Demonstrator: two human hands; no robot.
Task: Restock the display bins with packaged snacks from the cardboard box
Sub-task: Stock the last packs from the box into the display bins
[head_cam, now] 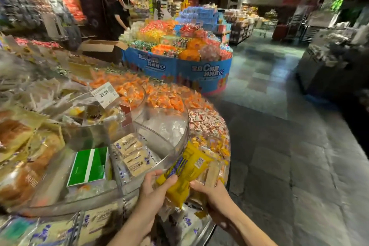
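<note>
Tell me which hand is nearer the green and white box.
Left. The left hand grips the yellow packet just right of the green and white box; the right hand holds the packet's other side, farther away.

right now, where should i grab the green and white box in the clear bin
Probably by its two long edges, coming from above: the green and white box lies flat, broad face up, in the clear bin, so only edges offer a grip. The nearer left hand holds the yellow pack.

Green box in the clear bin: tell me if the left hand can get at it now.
Likely not yet: the left hand grips the yellow pack, though the green box lies uncovered to its left.
</note>
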